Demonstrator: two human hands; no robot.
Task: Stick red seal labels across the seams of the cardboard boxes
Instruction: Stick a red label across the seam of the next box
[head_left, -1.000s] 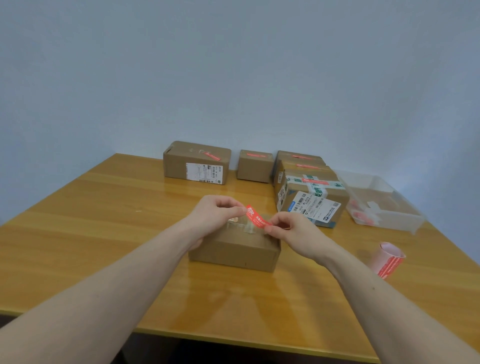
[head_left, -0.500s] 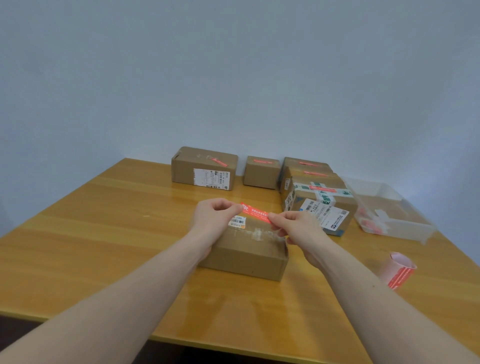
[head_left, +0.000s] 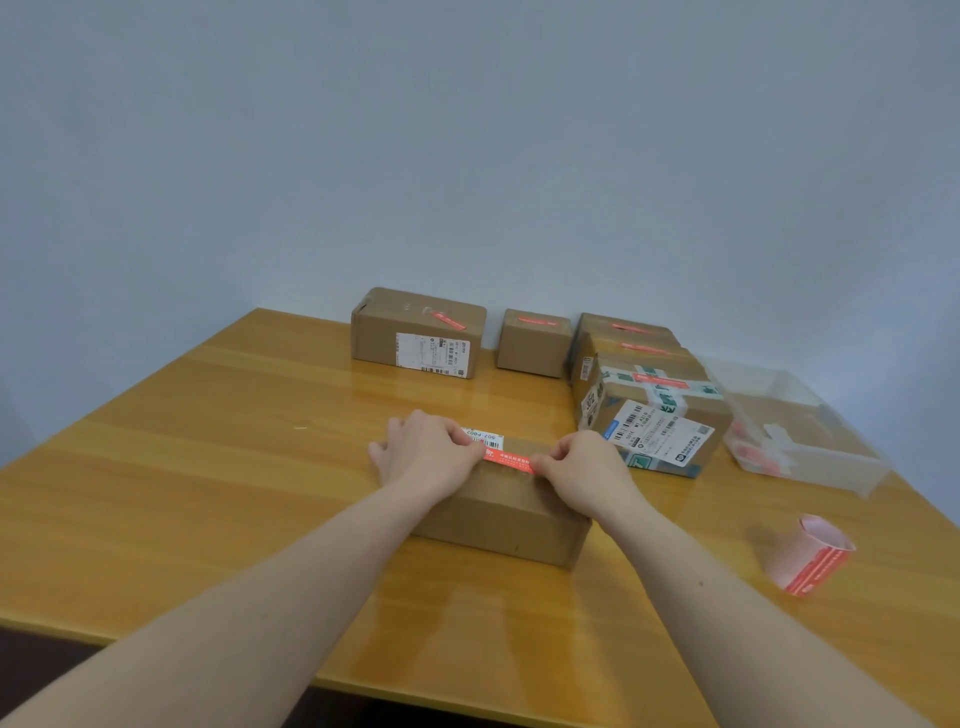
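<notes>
A brown cardboard box lies in the middle of the wooden table. A red seal label stretches across its top. My left hand pinches the label's left end and my right hand pinches its right end, both low on the box top. Whether the label is stuck down I cannot tell. A small white barcode sticker shows on the box top just behind the label.
Sealed boxes stand along the back: a long one, a small one and a stack at the right. A clear plastic tub sits far right. A roll of red labels lies near the right edge.
Both hands brought the label down from above the box to its top surface, stretching it flat between them. The view has tilted a little.
</notes>
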